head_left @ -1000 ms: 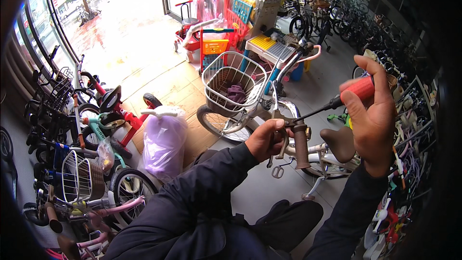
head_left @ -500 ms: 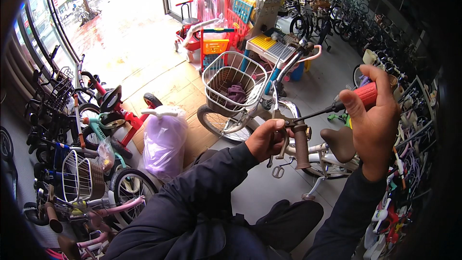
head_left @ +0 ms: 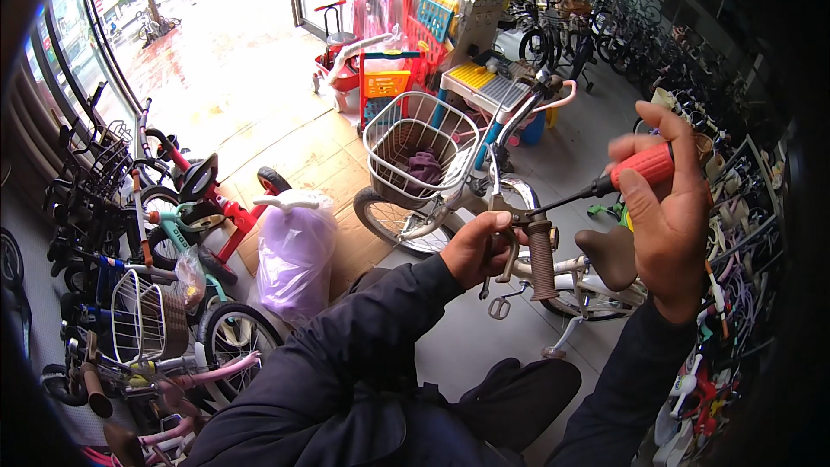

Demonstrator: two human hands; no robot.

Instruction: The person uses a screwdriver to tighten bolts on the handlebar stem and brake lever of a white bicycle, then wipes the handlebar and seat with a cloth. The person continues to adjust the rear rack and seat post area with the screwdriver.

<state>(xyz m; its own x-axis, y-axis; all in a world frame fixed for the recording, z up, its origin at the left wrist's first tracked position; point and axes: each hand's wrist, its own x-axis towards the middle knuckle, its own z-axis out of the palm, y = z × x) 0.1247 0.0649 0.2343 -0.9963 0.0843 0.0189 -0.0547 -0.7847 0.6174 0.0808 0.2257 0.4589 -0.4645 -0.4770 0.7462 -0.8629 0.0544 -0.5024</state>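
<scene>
I log: left hand [head_left: 474, 252], pinching grey metal brake lever [head_left: 512, 261]; right hand [head_left: 673, 242], loosely curled round red-handled screwdriver [head_left: 647, 168]; apparently screw-turning; next needs steady pressure.

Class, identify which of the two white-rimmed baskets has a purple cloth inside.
The central basket, beyond the left hand: the purple cloth lies in it. The lower-left basket shows no cloth.

Slanted red-handled screwdriver [head_left: 603, 185]; tip at brake-lever mount [head_left: 520, 218]
</scene>
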